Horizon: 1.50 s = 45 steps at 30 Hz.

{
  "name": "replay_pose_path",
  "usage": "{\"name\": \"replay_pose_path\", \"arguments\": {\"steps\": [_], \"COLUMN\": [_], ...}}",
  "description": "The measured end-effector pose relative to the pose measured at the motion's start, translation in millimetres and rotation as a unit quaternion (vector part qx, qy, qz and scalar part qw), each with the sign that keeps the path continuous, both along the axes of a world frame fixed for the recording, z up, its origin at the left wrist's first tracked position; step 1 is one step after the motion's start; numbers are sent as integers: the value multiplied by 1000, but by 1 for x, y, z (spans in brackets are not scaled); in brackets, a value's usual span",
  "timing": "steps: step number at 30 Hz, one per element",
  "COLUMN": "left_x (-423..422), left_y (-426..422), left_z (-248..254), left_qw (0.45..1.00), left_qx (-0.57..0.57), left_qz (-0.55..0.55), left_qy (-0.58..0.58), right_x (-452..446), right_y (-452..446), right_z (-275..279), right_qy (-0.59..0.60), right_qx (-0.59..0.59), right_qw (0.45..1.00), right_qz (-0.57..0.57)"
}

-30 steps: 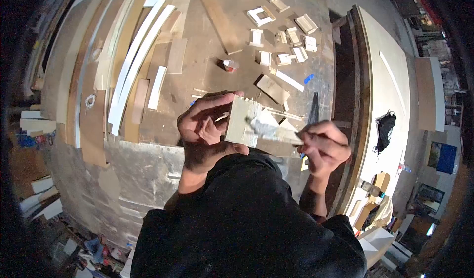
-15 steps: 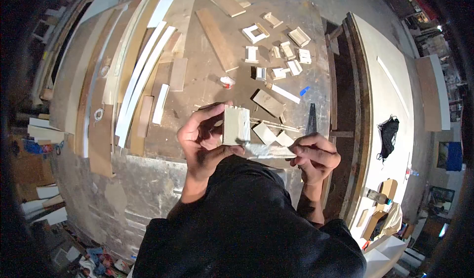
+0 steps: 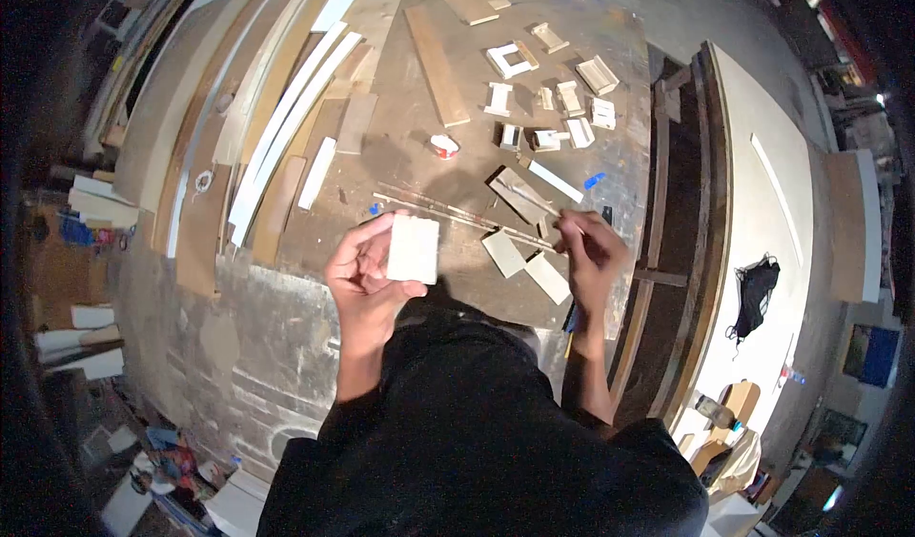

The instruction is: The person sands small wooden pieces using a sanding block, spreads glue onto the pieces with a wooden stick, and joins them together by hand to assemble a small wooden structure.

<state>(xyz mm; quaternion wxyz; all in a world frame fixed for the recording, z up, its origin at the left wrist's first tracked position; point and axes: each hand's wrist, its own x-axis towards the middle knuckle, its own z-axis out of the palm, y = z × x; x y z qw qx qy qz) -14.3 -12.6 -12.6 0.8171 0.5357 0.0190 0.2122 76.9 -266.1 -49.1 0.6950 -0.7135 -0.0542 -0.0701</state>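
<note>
A small, pale wooden block is gripped between the thumb and fingers of my left hand, with one flat, squarish face turned up towards me. My right hand pinches the end of a thin, light strip, which points up and left over a brown board piece. Beneath the strip, long narrow sticks lie across the table. Two pale rectangular pieces rest just left of my right wrist.
Small frame-like wooden assemblies are grouped at the table's far right. A red-and-white container stands mid-table. Long boards and white strips cover the left side. A blue object lies near the right edge, beside a gap and a pale panel.
My right hand has moved up, taking the strip away from the block. My left hand has shifted slightly left and turned the block so a broad face shows.
</note>
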Motion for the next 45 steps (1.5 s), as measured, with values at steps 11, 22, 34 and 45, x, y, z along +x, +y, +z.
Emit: {"name": "replay_pose_path", "arguments": {"steps": [11, 22, 34, 45], "left_x": [-39, -15, 28, 57], "left_y": [64, 207, 229, 157], "left_z": [-39, -43, -65, -136], "left_qw": [992, 979, 912, 769], "left_qx": [19, -11, -187, -319], "left_qz": [65, -100, -296, -535], "left_qy": [108, 175, 212, 142], "right_x": [123, 173, 149, 33], "right_y": [110, 193, 209, 193], "right_z": [-160, -205, -146, -42], "right_qy": [-114, -43, -38, 99], "right_qx": [-350, -543, -593, -31], "right_qw": [929, 838, 803, 829], "right_qz": [40, 43, -45, 550]}}
